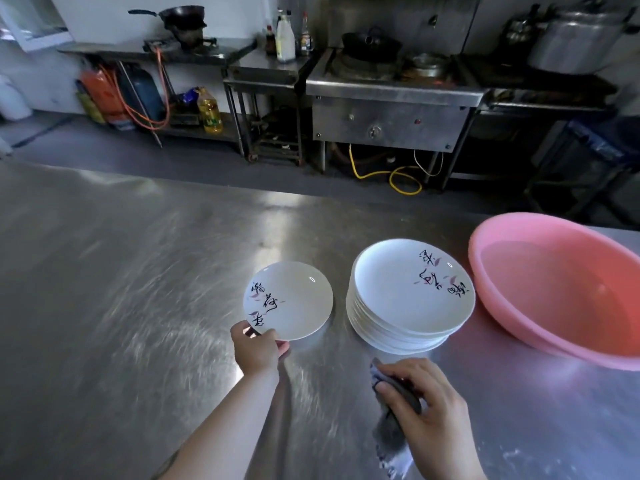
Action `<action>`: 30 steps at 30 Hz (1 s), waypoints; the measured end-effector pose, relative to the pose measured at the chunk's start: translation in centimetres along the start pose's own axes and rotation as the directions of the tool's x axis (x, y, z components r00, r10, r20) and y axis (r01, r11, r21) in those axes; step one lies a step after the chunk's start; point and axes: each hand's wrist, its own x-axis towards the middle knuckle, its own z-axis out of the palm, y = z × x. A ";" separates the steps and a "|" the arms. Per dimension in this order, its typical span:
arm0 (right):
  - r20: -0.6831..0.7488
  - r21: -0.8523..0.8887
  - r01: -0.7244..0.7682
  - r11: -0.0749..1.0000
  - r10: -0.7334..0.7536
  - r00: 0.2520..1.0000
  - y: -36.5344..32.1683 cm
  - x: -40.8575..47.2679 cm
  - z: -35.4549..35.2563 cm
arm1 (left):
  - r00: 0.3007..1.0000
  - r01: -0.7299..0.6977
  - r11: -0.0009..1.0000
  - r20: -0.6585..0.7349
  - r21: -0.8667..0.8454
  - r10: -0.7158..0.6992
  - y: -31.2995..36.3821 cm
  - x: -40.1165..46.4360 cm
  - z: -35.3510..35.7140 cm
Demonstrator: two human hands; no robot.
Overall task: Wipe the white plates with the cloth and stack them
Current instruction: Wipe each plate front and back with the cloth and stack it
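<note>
My left hand [258,349] grips the near rim of a single white plate [294,303] with black brush writing, held just above the steel table. To its right stands a stack of several white plates [398,327], the top one bearing the same writing. My right hand [426,410] holds a grey cloth [391,434] in front of the stack, with the cloth hanging down toward the table.
A large pink basin [561,341] sits at the right, close beside the stack. The steel table [121,289] stretches wide to the left. Beyond its far edge are a stove unit [391,109], woks, bottles and gas cylinders.
</note>
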 end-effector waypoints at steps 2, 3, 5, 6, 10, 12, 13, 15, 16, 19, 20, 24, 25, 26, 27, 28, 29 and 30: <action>-0.023 -0.007 0.013 1.000 -0.013 1.000 0.0 -0.5 -1.1 | 0.999 0.023 0.999 0.024 -0.023 -0.022 -1.1 -1.4 -1.7; -0.028 -0.013 0.012 1.000 -0.012 1.000 0.1 -0.9 -1.7 | 0.999 0.028 0.999 0.039 -0.016 -0.027 -1.8 -2.4 -2.7; -0.020 -0.022 -0.010 1.000 0.010 1.000 0.6 -2.1 -3.0 | 0.997 0.022 1.000 0.074 0.021 -0.024 -3.1 -4.5 -4.9; -0.013 -0.024 -0.029 0.999 0.029 1.000 0.8 -2.8 -3.7 | 0.996 0.014 0.999 0.090 0.050 -0.019 -3.7 -5.6 -6.0; -0.013 -0.047 -0.097 0.994 0.096 0.995 2.3 -5.8 -6.8 | 0.989 -0.012 0.989 0.148 0.145 -0.009 -6.3 -10.0 -8.9; -0.021 -0.064 -0.121 0.991 0.120 0.993 3.2 -7.3 -8.5 | 0.982 -0.019 0.979 0.188 0.201 -0.019 -7.3 -12.6 -9.4; -0.021 -0.072 -0.131 0.989 0.130 0.991 3.6 -8.0 -9.4 | 0.977 -0.021 0.973 0.213 0.232 -0.030 -8.0 -14.0 -9.5; -0.031 -0.092 -0.146 0.985 0.144 0.989 4.4 -9.4 -11.3 | 0.962 -0.038 0.957 0.271 0.288 -0.043 -9.2 -16.7 -9.2; -0.037 -0.103 -0.157 0.982 0.154 0.987 4.8 -9.9 -12.2 | 0.953 -0.054 0.948 0.299 0.314 -0.045 -9.8 -18.1 -9.0; -0.066 -0.118 -0.188 0.975 0.181 0.981 5.8 -11.0 -15.0 | 0.919 -0.112 0.919 0.391 0.377 -0.048 -11.4 -22.0 -7.7; -0.077 -0.112 -0.195 0.974 0.187 0.979 6.0 -11.3 -15.9 | 0.902 -0.122 0.913 0.426 0.389 -0.061 -11.8 -23.2 -7.1; -0.112 -0.099 -0.230 0.968 0.219 0.969 7.1 -12.0 -19.1 | 0.842 -0.157 0.874 0.525 0.459 -0.125 -13.4 -27.3 -4.5; -0.120 -0.092 -0.247 0.965 0.236 0.964 7.5 -12.1 -19.9 | 0.831 -0.175 0.859 0.539 0.482 -0.134 -13.9 -28.0 -3.9; -0.123 -0.089 -0.257 0.962 0.246 0.962 7.9 -12.2 -20.6 | 0.820 -0.198 0.842 0.555 0.502 -0.138 -14.3 -28.6 -3.3; -0.118 -0.096 -0.256 0.962 0.245 0.962 8.4 -12.2 -21.2 | 0.808 -0.222 0.826 0.571 0.519 -0.141 -14.7 -29.2 -2.8; -0.103 -0.110 -0.248 0.963 0.237 0.966 8.9 -12.3 -21.8 | 0.798 -0.247 0.808 0.586 0.534 -0.143 -15.1 -29.8 -2.3; -0.084 -0.120 -0.236 0.964 0.227 0.970 9.5 -12.4 -22.2 | 0.788 -0.271 0.791 0.599 0.549 -0.145 -15.5 -30.3 -2.0; -0.065 -0.122 -0.231 0.965 0.225 0.972 10.1 -12.6 -22.6 | 0.779 -0.287 0.778 0.609 0.559 -0.150 -15.9 -30.7 -1.6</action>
